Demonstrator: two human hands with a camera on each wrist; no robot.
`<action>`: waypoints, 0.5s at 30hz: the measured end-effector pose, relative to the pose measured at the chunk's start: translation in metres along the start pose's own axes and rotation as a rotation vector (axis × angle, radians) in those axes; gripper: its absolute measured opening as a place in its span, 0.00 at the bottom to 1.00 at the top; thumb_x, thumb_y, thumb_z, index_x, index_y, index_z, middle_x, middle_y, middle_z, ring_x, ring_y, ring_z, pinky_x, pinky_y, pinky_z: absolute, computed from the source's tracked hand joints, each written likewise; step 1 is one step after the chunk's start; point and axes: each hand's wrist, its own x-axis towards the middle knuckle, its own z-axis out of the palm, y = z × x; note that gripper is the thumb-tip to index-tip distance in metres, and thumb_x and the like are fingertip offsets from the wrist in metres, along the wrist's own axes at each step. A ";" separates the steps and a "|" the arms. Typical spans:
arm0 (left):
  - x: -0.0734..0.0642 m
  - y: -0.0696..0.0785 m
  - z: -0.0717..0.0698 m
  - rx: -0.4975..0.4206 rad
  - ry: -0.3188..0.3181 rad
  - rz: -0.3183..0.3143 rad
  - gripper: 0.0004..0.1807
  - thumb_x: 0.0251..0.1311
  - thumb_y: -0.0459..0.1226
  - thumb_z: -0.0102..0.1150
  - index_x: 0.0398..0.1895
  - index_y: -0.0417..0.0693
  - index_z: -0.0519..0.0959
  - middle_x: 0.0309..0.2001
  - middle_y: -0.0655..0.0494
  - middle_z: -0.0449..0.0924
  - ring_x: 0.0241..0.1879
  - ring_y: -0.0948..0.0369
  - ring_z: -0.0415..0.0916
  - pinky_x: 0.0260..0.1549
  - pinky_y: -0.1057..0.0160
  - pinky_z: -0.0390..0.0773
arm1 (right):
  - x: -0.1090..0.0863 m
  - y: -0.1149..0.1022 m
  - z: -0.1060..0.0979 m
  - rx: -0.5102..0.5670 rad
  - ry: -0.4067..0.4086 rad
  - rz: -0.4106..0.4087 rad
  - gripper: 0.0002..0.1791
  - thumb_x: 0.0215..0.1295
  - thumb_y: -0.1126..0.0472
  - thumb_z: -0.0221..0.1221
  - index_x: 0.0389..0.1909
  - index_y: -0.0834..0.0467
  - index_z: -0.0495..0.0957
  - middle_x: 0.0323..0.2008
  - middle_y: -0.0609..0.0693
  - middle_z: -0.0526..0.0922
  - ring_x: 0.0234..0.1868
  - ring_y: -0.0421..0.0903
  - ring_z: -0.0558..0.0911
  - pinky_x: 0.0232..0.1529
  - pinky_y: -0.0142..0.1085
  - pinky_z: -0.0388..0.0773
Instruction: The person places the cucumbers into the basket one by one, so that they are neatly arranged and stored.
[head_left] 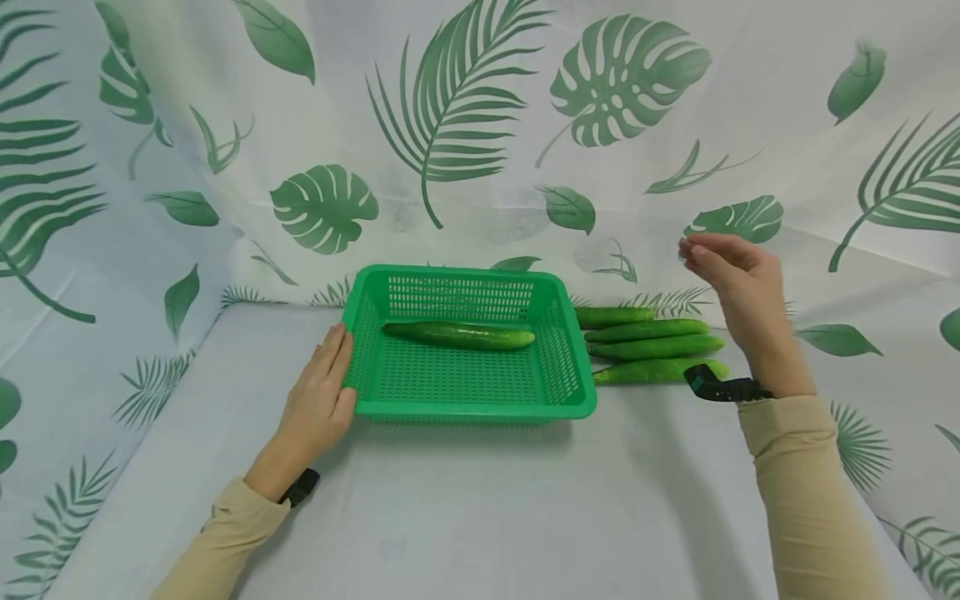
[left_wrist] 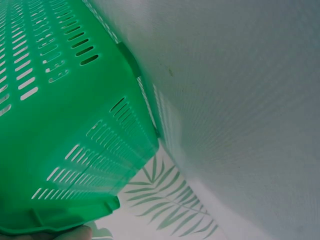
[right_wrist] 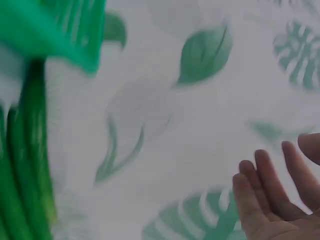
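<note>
A green plastic basket [head_left: 472, 410] with slotted walls stands on the white table. Inside it, a single cucumber [head_left: 459, 336] lies lengthwise near the back wall. Against the basket's left rim rests my left hand [head_left: 318, 396], its fingers fairly straight; the left wrist view catches only fingertips [left_wrist: 75, 233] at the rim. My right hand [head_left: 738, 279] is raised at the right with nothing in it, and its fingers look loosely bent in the right wrist view. Below and left of that hand, several cucumbers [head_left: 652, 348] lie side by side, their left ends close by the basket.
A white cloth [head_left: 465, 200] with green leaf prints hangs behind the table, and similar cloth [head_left: 97, 275] covers the left side. Dark wrist cameras [head_left: 720, 385] are strapped on both wrists. The pale tabletop [head_left: 480, 508] stretches in front of the basket.
</note>
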 end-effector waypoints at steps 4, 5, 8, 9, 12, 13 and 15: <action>0.000 0.000 0.000 -0.003 -0.001 -0.003 0.36 0.57 0.26 0.40 0.72 0.25 0.55 0.75 0.33 0.50 0.74 0.39 0.49 0.71 0.43 0.52 | -0.004 0.017 -0.040 -0.274 0.157 0.039 0.11 0.70 0.67 0.57 0.48 0.62 0.83 0.42 0.43 0.84 0.46 0.37 0.80 0.48 0.21 0.74; 0.000 0.000 0.000 -0.002 -0.002 -0.004 0.36 0.57 0.26 0.40 0.73 0.25 0.55 0.75 0.33 0.50 0.74 0.39 0.48 0.71 0.43 0.52 | -0.006 0.022 -0.049 -0.361 0.186 0.077 0.11 0.71 0.65 0.56 0.49 0.59 0.84 0.42 0.40 0.83 0.46 0.34 0.79 0.47 0.20 0.73; 0.000 0.000 -0.001 -0.002 -0.006 -0.005 0.36 0.57 0.26 0.40 0.73 0.25 0.55 0.75 0.33 0.49 0.74 0.39 0.48 0.71 0.43 0.51 | -0.013 0.043 -0.075 -0.568 0.224 0.201 0.15 0.74 0.58 0.53 0.55 0.57 0.81 0.44 0.34 0.80 0.47 0.29 0.74 0.45 0.19 0.70; 0.000 0.000 -0.001 -0.003 -0.007 -0.005 0.36 0.57 0.26 0.39 0.73 0.25 0.55 0.75 0.33 0.49 0.74 0.39 0.48 0.71 0.43 0.51 | -0.016 0.050 -0.082 -0.625 0.225 0.233 0.17 0.74 0.57 0.52 0.57 0.58 0.79 0.45 0.34 0.79 0.47 0.28 0.73 0.46 0.21 0.69; 0.000 0.000 -0.001 -0.003 -0.005 -0.001 0.35 0.57 0.27 0.39 0.72 0.24 0.55 0.75 0.32 0.49 0.74 0.39 0.48 0.71 0.43 0.51 | -0.026 0.073 -0.098 -0.748 0.216 0.304 0.24 0.75 0.54 0.50 0.63 0.64 0.74 0.49 0.39 0.77 0.50 0.32 0.73 0.54 0.31 0.70; 0.000 0.000 -0.001 -0.003 -0.005 0.000 0.35 0.57 0.27 0.39 0.72 0.25 0.55 0.75 0.33 0.49 0.74 0.39 0.48 0.71 0.43 0.51 | -0.029 0.080 -0.102 -0.779 0.210 0.325 0.25 0.75 0.54 0.49 0.64 0.66 0.72 0.51 0.43 0.78 0.52 0.37 0.73 0.57 0.36 0.70; 0.000 0.000 -0.001 -0.002 -0.003 0.000 0.35 0.57 0.27 0.39 0.72 0.25 0.56 0.75 0.33 0.50 0.74 0.39 0.48 0.71 0.44 0.51 | -0.036 0.095 -0.111 -0.807 0.183 0.370 0.27 0.76 0.55 0.47 0.67 0.67 0.69 0.58 0.54 0.76 0.58 0.48 0.73 0.61 0.49 0.68</action>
